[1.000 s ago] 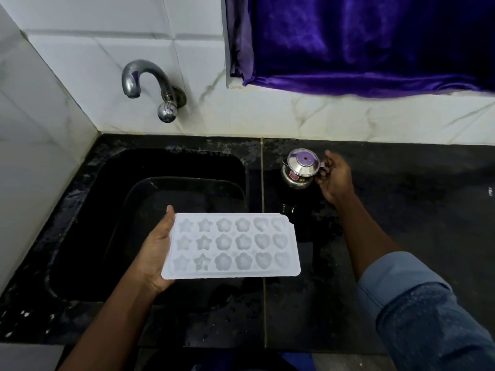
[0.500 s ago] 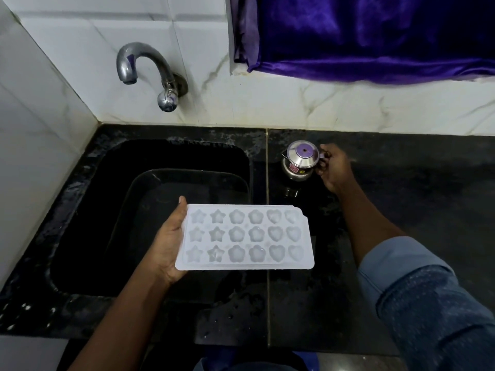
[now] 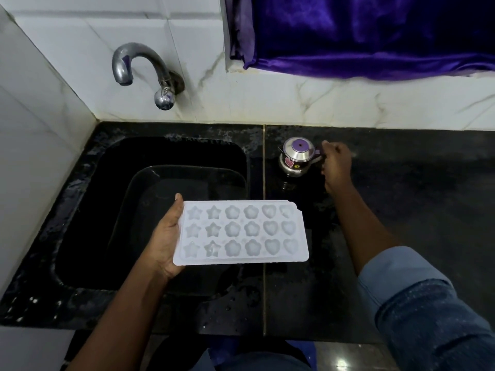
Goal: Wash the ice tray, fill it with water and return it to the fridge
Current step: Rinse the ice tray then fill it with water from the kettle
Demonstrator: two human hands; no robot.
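A white rectangular plastic ice tray (image 3: 241,232), moulded with rows of stars, flowers and hearts, was held flat, face up, mid-frame.

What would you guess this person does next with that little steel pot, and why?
Probably lift the steel pot by its handle and carry it over the ice tray to pour. The right hand grips the handle, the left hand holds the tray level, cavities up, and the tap is not running.

White ice tray (image 3: 241,232), black speckled counter (image 3: 401,210), purple curtain (image 3: 375,33), white veined tiles (image 3: 294,100), blue sleeve (image 3: 428,303).
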